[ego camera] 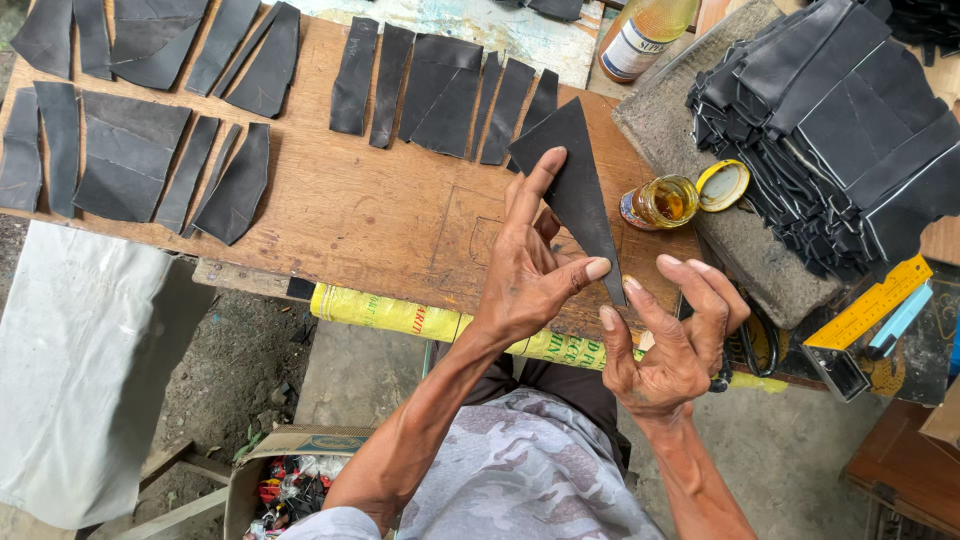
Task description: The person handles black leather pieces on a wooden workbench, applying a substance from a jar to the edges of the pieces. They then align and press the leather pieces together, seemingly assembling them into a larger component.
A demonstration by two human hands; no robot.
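My left hand (530,265) holds a black, wedge-shaped piece of leather-like material (573,180) above the wooden board (370,215); the forefinger lies along its left edge and the thumb pinches its narrow lower tip. My right hand (670,330) is just right of that tip, fingers spread and curled, its thumb almost touching the tip. Several similar black cut pieces (440,90) lie in rows across the far part of the board. An open small jar of amber liquid (662,202) stands to the right of the held piece, its yellow lid (722,185) beside it.
A big pile of black pieces (840,120) rests on a grey slab (680,130) at right. A bottle (645,35) stands at the back. A yellow ruler (868,303) and scissors (755,345) lie at right. Grey cloth (80,370) hangs at left; a cardboard box (290,480) sits below.
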